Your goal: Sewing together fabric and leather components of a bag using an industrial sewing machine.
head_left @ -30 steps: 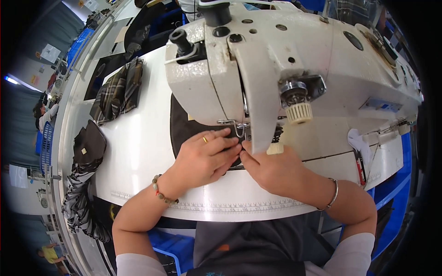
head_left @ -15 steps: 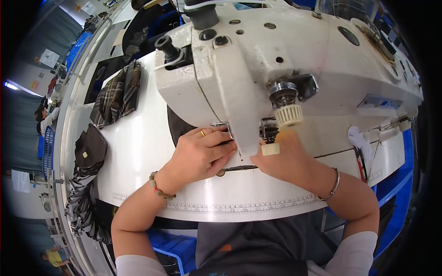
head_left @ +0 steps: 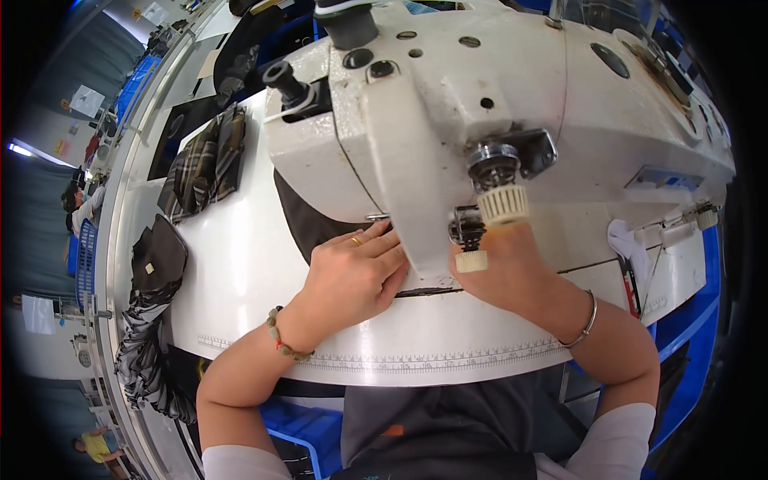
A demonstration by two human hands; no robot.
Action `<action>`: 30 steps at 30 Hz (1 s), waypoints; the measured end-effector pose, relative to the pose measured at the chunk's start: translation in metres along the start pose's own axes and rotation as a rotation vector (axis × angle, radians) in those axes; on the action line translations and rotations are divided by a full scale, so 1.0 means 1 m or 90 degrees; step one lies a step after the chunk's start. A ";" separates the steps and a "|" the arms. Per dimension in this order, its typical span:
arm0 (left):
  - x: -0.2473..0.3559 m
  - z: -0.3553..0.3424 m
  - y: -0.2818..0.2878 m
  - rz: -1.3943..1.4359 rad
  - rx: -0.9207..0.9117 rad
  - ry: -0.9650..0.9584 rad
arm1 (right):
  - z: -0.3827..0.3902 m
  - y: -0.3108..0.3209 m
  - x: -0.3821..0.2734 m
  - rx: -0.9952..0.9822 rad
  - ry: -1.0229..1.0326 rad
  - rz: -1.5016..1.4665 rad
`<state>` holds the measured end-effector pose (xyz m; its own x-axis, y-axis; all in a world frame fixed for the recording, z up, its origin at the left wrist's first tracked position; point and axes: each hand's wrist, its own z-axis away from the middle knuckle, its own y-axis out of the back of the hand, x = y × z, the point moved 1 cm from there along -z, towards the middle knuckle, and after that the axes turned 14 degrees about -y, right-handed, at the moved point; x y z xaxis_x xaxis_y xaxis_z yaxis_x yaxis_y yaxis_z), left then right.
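Observation:
A white industrial sewing machine (head_left: 592,112) stands over the work surface. Dark fabric (head_left: 302,220) lies beneath its head, a curved edge showing on the left. My left hand (head_left: 356,276) rests beside the needle area with its fingers stretched over the fabric; their tips go out of sight under the machine head. On the other side of the white front cover, my right hand (head_left: 508,268) is partly behind the cream tension knobs (head_left: 504,203). Its fingers are hidden, so any grip cannot be made out.
Folded plaid fabric (head_left: 204,164) lies at the far left of the white table (head_left: 240,280). Nearer, a dark folded piece with gathered shiny fabric (head_left: 148,336) hangs along the edge. A printed ruler strip (head_left: 416,365) borders the front. White cloth (head_left: 626,244) and a red-black tool (head_left: 629,286) lie right.
The dark fabric shows further out to the left of the machine head. My left hand has drawn slightly nearer with its fingers closer together, and my right hand has shifted slightly rightward.

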<state>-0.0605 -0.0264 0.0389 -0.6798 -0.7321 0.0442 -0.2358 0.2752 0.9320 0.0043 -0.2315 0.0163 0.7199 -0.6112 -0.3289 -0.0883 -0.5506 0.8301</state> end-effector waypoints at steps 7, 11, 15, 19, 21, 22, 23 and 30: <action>0.022 -0.003 0.000 -0.016 -0.071 0.041 | 0.000 0.002 -0.002 -0.046 0.005 0.043; 0.028 -0.001 -0.002 -0.036 -0.053 0.054 | 0.000 0.000 -0.004 -0.046 0.018 0.049; 0.035 -0.004 0.000 -0.022 -0.051 0.031 | 0.003 0.002 -0.002 -0.027 0.018 0.035; 0.044 -0.002 0.001 0.003 -0.057 0.020 | 0.004 0.001 -0.002 -0.032 0.010 0.049; 0.045 -0.002 0.000 0.004 -0.044 0.015 | 0.004 0.001 -0.003 -0.035 0.009 0.053; 0.045 -0.002 0.000 0.004 -0.029 0.011 | 0.004 0.001 -0.004 -0.038 0.007 0.052; 0.044 -0.002 0.000 0.002 -0.030 0.012 | 0.003 0.001 -0.004 -0.041 0.005 0.051; 0.035 -0.010 -0.006 -0.001 0.003 0.019 | 0.000 0.001 0.001 -0.044 -0.001 0.055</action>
<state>-0.0760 -0.0594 0.0386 -0.6588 -0.7505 0.0528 -0.2401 0.2763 0.9306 0.0055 -0.2327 0.0164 0.7106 -0.6558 -0.2549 -0.1032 -0.4555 0.8843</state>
